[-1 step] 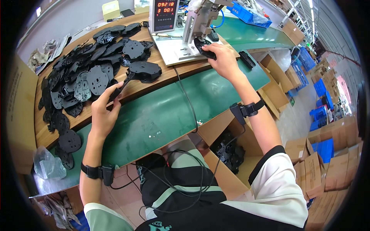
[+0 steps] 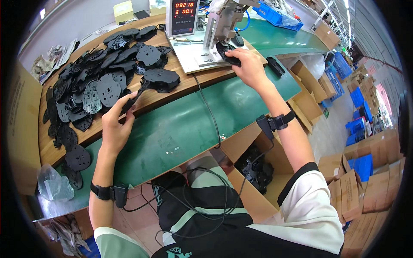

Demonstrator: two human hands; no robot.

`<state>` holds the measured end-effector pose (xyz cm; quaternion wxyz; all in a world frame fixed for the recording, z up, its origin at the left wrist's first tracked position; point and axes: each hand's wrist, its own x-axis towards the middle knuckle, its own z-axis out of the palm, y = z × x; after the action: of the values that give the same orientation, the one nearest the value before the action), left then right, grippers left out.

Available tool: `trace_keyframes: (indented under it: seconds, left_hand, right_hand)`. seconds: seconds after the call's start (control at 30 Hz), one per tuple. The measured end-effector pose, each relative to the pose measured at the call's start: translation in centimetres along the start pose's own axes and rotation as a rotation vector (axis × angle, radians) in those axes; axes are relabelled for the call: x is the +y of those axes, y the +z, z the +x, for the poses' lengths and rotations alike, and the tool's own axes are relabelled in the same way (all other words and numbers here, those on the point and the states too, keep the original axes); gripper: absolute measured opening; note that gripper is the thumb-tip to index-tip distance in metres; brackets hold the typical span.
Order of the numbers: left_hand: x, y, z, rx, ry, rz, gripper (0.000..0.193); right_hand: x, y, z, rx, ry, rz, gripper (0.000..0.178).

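My left hand (image 2: 116,129) pinches a black plastic plate (image 2: 130,103) edge-on between thumb and fingers, beside the pile. Under the head of a metal bench press (image 2: 221,28), my right hand (image 2: 247,64) grips a black plastic part (image 2: 228,56) by its near end. The part's far end lies beneath the press head, on the white base plate (image 2: 193,60). Left of the press stands a control box (image 2: 183,17) with red lit digits. A large heap of black plastic plates (image 2: 109,88) covers the left of the wooden board, and one contoured black piece (image 2: 161,79) lies closest to my left hand.
The green table (image 2: 185,124) runs along the near side, with a cable hanging across it. A single black part (image 2: 275,66) lies right of the press. Below the table edge, an open carton (image 2: 275,180) holds black parts. A clear plastic bag (image 2: 55,185) sits at left.
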<state>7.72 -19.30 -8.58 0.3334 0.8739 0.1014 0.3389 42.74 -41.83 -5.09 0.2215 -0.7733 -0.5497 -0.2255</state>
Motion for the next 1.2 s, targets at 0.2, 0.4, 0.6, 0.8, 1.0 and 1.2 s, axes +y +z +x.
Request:
trace_keyframes:
  seconds: [0.2, 0.4, 0.6, 0.8, 1.0, 1.2]
  left_hand:
    - [0.0, 0.4, 0.1, 0.013, -0.022, -0.024, 0.041]
    - [0.1, 0.1, 0.1, 0.007, -0.05, -0.013, 0.037]
    - [0.1, 0.4, 0.5, 0.016, 0.039, 0.118, 0.038]
    - [1.9, 0.7, 1.6, -0.021, 0.199, 0.192, 0.044]
    - [7.3, 4.6, 6.0, -0.095, 0.421, 0.362, 0.048]
    - [8.6, 12.2, 11.3, -0.084, 0.604, 0.517, 0.045]
  right_hand:
    - [0.1, 0.2, -0.2, 0.004, 0.022, -0.01, 0.032]
    - [0.0, -0.1, 0.2, -0.003, -0.001, 0.007, 0.034]
    - [0.8, 0.4, -0.2, 0.04, -0.021, 0.02, 0.032]
    - [0.5, 0.2, 0.1, 0.039, -0.037, 0.026, 0.031]
    - [0.5, -0.5, 0.9, -0.071, -0.031, -0.096, 0.03]
    - [2.4, -1.8, -0.5, 0.026, -0.007, 0.126, 0.028]
